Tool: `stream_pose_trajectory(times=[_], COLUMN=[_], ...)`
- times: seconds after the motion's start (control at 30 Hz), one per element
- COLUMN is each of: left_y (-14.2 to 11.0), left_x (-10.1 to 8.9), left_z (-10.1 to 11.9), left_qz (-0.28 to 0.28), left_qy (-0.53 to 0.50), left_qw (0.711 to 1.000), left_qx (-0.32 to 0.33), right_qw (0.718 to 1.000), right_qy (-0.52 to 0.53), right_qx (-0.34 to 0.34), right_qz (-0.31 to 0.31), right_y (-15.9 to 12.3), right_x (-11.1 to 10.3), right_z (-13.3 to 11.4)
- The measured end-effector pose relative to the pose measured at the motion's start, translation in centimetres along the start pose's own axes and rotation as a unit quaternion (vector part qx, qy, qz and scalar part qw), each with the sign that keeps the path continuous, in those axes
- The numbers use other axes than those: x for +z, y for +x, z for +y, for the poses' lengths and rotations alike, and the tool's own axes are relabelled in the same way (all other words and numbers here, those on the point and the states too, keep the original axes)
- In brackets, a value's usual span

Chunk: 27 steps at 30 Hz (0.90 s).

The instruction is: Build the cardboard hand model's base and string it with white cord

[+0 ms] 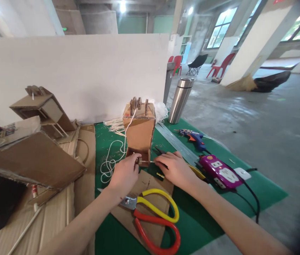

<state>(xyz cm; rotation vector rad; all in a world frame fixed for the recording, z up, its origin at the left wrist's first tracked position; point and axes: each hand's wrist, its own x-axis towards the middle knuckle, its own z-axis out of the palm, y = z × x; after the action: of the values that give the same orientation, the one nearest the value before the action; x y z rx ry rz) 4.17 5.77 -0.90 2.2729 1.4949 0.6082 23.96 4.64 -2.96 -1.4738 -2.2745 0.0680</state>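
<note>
A cardboard model (139, 132) stands upright on the green mat, with cardboard discs (136, 102) on its top and a white string (126, 134) hanging down from them. Across the front of its lower box runs a thin wooden stick (147, 162). My left hand (125, 171) is closed at the stick's left end, fingertips against the box; what exactly lies between them is partly hidden. At the other end my right hand (175, 168) pinches the stick between thumb and fingers. Large scissors (156, 219) with yellow and red handles lie on a cardboard piece (147, 180) below the hands.
Other cardboard models (33, 152) stand at the left on cardboard sheets. A steel flask (181, 101), glue sticks (177, 141), a blue glue gun (196, 138) and a purple power strip (220, 171) with a black cable are on the right. Thin sticks (114, 124) lie behind.
</note>
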Motion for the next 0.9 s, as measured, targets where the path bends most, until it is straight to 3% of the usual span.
stream_pose_trajectory(times=[0.2,0.47,0.9], left_y=[0.0,0.4,0.2], left_x=[0.2,1.0,1.8], left_z=[-0.3,-1.1,-0.8], left_qz=[0.004,-0.007,0.024], left_qy=[0.016,-0.073,-0.095], left_qw=[1.0,0.997,0.994], left_qx=[0.01,-0.033,-0.051], right_qw=[1.0,1.0,1.0], right_qy=[0.011,0.025,0.011], right_qx=[0.002,0.011,-0.015], right_qz=[0.003,0.008,-0.008], right_y=[0.1,0.2,0.4], right_x=[0.3,0.5,0.7], right_z=[0.2,0.3,0.5])
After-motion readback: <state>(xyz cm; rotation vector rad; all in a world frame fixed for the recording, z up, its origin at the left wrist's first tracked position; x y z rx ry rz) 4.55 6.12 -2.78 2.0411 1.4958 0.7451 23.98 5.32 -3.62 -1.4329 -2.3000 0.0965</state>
